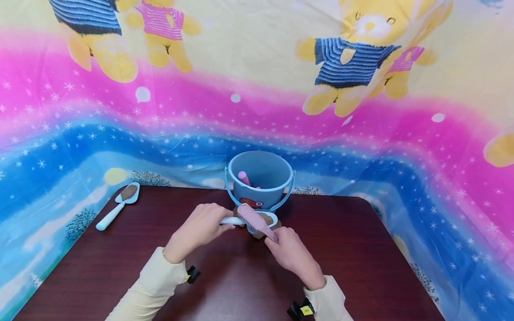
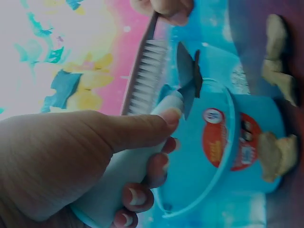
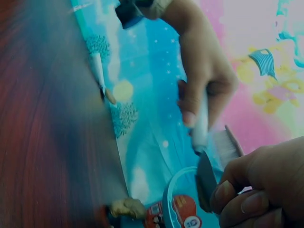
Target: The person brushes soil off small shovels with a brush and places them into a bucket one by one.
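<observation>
My left hand (image 1: 201,227) grips the pale handle of a small trowel (image 2: 186,71), its fingers curled round it. On the trowel's blade lies something brown and thin, seen edge-on in the left wrist view. A pink brush (image 1: 254,219) with white bristles is held in my right hand (image 1: 291,254), its head above the trowel. In the left wrist view the bristles face the trowel; whether they touch it I cannot tell. Brown lumps (image 2: 275,159) sit on the table just beneath, in front of a blue bucket (image 1: 237,195).
Pink-handled things (image 1: 243,177) stick up inside the bucket. A second trowel (image 1: 109,218) with a brown piece on its blade lies at the table's far left edge. Behind the dark red table (image 1: 345,249) hangs a patterned cloth (image 1: 257,116).
</observation>
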Tool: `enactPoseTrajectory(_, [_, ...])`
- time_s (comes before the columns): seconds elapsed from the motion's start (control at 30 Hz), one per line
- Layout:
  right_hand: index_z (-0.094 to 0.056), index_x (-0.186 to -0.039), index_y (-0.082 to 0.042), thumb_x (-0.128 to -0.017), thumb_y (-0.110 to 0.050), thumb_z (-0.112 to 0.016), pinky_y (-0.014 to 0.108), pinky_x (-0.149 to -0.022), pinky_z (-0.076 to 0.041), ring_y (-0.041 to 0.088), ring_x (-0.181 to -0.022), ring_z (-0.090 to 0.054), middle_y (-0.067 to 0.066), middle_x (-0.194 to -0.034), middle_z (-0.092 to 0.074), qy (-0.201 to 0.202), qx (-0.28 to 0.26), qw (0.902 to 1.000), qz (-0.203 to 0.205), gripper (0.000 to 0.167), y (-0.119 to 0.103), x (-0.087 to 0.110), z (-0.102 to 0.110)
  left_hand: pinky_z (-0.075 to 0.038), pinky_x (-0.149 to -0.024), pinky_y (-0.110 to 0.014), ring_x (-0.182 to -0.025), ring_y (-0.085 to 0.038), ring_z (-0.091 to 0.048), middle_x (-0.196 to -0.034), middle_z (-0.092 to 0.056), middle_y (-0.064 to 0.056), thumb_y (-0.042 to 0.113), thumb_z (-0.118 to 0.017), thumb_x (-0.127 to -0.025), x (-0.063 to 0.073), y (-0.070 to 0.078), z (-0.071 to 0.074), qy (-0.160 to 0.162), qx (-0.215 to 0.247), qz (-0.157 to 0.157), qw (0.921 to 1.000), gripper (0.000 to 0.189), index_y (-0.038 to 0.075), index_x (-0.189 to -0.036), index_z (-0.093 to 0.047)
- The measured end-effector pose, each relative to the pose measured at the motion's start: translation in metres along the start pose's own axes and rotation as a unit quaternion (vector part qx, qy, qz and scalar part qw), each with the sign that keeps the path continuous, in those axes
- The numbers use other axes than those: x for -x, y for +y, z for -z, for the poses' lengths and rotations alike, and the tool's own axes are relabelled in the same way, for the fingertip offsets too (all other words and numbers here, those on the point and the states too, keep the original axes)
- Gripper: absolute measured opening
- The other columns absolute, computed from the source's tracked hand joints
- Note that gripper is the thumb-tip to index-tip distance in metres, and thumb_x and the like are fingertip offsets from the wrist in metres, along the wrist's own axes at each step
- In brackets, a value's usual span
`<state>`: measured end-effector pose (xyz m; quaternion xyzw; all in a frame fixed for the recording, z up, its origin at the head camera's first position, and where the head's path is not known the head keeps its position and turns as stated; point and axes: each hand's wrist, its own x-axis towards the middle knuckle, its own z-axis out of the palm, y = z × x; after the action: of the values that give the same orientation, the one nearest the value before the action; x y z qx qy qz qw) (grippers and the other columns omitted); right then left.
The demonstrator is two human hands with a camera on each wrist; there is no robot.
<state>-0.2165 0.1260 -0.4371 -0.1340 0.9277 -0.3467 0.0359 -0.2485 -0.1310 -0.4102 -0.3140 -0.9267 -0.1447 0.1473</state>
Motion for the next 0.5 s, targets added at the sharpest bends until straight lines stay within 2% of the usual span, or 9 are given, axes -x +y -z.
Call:
enactPoseTrajectory(0.23, [-0.053, -0.061, -0.013, -0.096, -0.012, -0.058, 0.026, -0.043, -0.035, 0.010, -0.044, -0.039, -0.004, -0.051, -0.042, 0.009, 0.001, 0.9999, 0.009, 0.036, -0.009, 0.002, -0.005, -0.048, -0.061, -0.025, -0.063, -0.007, -0.052, -0.067, -0.064, 0.009, 0.026, -0.087, -0.082, -0.010, 0.009, 0.012, -0.020, -0.005, 0.017, 0.9996, 0.011, 0.019, -0.085, -0.079])
enactPoseTrajectory(0.37, [-0.052, -0.059, -0.014, -0.096, -0.012, -0.058, 0.025, -0.043, -0.035, 0.010, -0.044, -0.038, -0.004, -0.051, -0.042, 0.012, 0.007, 0.9998, 0.010, 0.038, -0.010, 0.002, -0.006, -0.047, -0.061, -0.026, -0.063, -0.007, -0.051, -0.066, -0.064, 0.010, 0.024, -0.088, -0.081, -0.010, 0.012, 0.018, -0.028, -0.002, 0.033, 0.9991, 0.010, 0.019, -0.084, -0.080])
enactPoseTrajectory(0.5, [-0.052, -0.060, -0.013, -0.096, -0.012, -0.058, 0.026, -0.044, -0.036, 0.011, -0.044, -0.039, -0.003, -0.051, -0.042, 0.017, 0.018, 0.9997, -0.006, 0.037, -0.007, 0.003, -0.005, -0.045, -0.058, -0.027, -0.061, -0.008, -0.051, -0.064, -0.062, 0.010, 0.022, -0.087, -0.081, -0.009, 0.014, 0.023, -0.024, 0.003, 0.030, 0.9993, 0.009, 0.019, -0.082, -0.079])
